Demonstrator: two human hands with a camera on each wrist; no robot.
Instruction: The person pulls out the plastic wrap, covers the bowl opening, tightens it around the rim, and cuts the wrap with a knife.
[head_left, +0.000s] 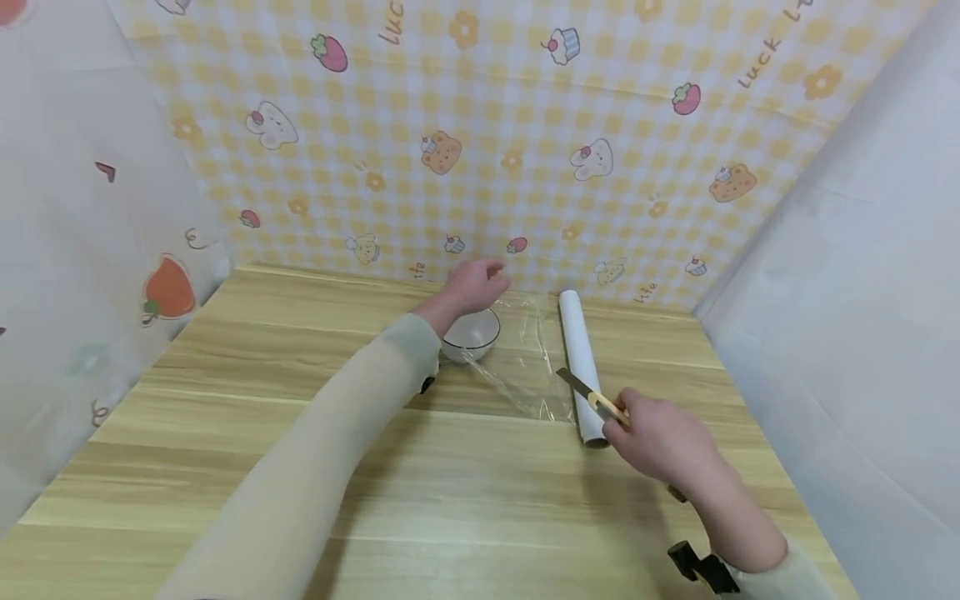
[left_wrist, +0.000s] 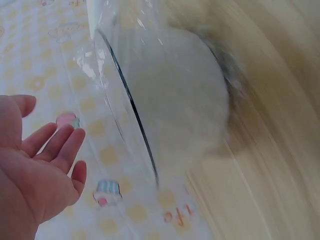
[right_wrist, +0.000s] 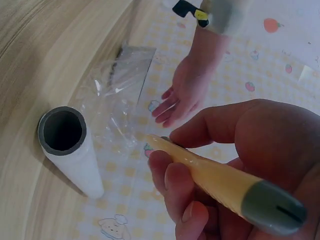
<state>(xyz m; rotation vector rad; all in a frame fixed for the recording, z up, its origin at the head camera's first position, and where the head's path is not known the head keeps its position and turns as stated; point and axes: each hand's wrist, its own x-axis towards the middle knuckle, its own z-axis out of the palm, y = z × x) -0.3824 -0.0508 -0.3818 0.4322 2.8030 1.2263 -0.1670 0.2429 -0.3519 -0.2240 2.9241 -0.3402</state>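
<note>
In the head view a white bowl (head_left: 472,335) with a dark rim stands toward the back of the table. Clear plastic wrap (head_left: 525,375) stretches from the roll (head_left: 577,342) on the right across to the bowl. My left hand (head_left: 475,285) hovers by the bowl's far rim, its fingers loosely bent and holding nothing in the left wrist view. In my right hand (head_left: 666,435) I grip a utility knife (right_wrist: 215,180) with a yellow handle and a dark end cap. Its blade (head_left: 573,382) is out and points over the roll toward the wrap.
The wooden table (head_left: 435,500) ends at a back wall covering (head_left: 405,192) with a yellow check print. White sheets (head_left: 847,250) hang at the left and right sides. A black strap device (head_left: 703,568) sits on my right wrist.
</note>
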